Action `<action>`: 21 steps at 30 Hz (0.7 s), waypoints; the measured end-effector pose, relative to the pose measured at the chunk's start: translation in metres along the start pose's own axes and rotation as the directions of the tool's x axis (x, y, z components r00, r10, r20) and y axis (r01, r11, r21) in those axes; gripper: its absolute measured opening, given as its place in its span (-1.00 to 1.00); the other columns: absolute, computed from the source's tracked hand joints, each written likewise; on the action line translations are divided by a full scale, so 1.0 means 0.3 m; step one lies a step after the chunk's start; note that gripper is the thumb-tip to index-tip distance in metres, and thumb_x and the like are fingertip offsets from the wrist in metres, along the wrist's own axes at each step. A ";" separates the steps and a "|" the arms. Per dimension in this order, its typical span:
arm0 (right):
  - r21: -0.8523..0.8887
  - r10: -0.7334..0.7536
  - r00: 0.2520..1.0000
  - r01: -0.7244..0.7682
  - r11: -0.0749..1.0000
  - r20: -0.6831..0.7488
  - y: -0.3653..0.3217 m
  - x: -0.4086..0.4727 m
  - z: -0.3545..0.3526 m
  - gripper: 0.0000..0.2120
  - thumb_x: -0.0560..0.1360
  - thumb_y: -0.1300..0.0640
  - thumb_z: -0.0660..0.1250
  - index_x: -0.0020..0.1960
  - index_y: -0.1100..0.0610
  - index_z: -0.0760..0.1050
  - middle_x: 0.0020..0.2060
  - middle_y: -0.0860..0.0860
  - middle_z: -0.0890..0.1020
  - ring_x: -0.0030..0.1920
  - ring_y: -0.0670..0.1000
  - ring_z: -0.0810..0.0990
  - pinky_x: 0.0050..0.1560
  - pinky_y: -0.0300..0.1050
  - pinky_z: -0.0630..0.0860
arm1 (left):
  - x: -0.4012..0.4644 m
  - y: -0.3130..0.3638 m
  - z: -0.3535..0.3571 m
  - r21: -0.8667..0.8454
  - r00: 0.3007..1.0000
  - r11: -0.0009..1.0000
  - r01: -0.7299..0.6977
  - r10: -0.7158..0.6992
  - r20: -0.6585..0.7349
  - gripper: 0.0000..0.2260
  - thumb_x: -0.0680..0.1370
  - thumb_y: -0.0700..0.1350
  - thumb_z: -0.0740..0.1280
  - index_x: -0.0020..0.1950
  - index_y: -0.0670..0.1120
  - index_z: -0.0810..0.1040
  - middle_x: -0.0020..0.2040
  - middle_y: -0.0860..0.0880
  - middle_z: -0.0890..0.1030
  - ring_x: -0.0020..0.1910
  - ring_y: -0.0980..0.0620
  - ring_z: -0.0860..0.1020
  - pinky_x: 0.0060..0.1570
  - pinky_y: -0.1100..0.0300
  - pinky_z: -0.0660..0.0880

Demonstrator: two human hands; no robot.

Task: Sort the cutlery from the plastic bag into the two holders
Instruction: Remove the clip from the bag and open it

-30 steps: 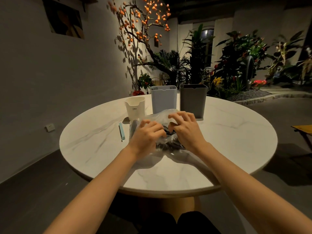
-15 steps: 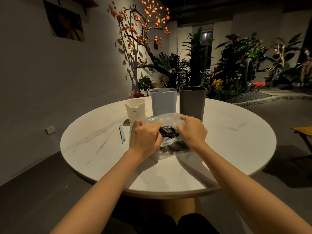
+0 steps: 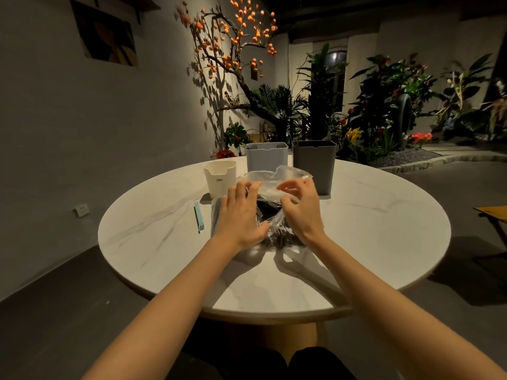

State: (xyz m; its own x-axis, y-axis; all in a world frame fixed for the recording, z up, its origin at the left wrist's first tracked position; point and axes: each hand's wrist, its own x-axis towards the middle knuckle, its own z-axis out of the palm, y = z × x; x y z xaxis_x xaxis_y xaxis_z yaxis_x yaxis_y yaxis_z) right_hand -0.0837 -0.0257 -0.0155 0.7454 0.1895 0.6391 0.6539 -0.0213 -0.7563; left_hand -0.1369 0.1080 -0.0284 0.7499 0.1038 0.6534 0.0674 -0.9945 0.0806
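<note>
A clear plastic bag (image 3: 270, 179) of dark cutlery (image 3: 277, 238) lies in the middle of the round white table (image 3: 384, 223). My left hand (image 3: 238, 215) rests on the bag's left side, its fingers reaching toward the opening. My right hand (image 3: 300, 207) pinches the plastic at the bag's mouth and lifts it. Behind the bag stand a light blue holder (image 3: 266, 156) and a dark grey holder (image 3: 314, 160), side by side. Much of the cutlery is hidden under my hands.
A cream cup (image 3: 220, 175) marked with small lettering stands left of the holders. A light blue stick (image 3: 199, 220) lies on the table left of the bag. Plants and a tree with orange fruit stand behind the table.
Both hands moved from gripping the bag's sides to its far end. The right hand now pinches and lifts the plastic mouth, which has risen and spread wider.
</note>
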 end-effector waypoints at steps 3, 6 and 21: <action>-0.342 -0.226 0.974 0.209 0.916 -0.011 0.043 -0.016 0.002 -0.85 0.41 0.28 0.32 -0.06 0.20 0.62 -0.07 0.04 0.35 -0.07 0.01 0.41 -0.04 -0.40 0.39 | -0.002 -0.015 -0.006 0.038 0.998 0.998 0.057 -0.056 -0.029 -0.29 0.38 0.17 0.40 0.42 -0.01 0.17 0.33 -0.07 0.22 0.26 -0.07 0.22 0.27 0.02 0.28; -0.572 -0.212 0.973 0.228 0.788 0.095 0.056 -0.025 0.001 -0.81 0.49 0.26 0.35 0.08 0.21 0.64 -0.06 0.13 0.45 0.00 0.08 0.39 -0.01 -0.13 0.40 | -0.002 -0.011 -0.012 0.069 0.997 0.995 0.079 -0.077 -0.028 -0.26 0.39 0.24 0.38 0.43 -0.01 0.16 0.36 -0.05 0.20 0.29 -0.05 0.20 0.28 0.03 0.23; -0.847 0.381 0.912 -0.076 0.527 0.155 0.028 0.025 -0.050 -0.22 0.48 0.05 0.26 0.58 0.08 -0.08 0.55 0.21 -0.03 0.54 0.24 -0.06 0.47 0.17 0.04 | -0.019 -0.066 -0.062 0.027 0.900 0.992 0.126 -0.126 0.417 -0.37 0.41 0.17 0.37 0.40 0.06 0.24 0.59 0.08 -0.12 0.55 -0.12 -0.24 0.31 -0.49 -0.24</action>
State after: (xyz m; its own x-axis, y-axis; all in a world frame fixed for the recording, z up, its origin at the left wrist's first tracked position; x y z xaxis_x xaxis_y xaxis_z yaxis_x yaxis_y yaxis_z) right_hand -0.0706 -0.0391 -0.0149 0.9084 0.3166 0.2730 0.3973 -0.8568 -0.3286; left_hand -0.1547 0.1273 -0.0197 0.9410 0.2116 0.2641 0.1791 -0.9735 0.1420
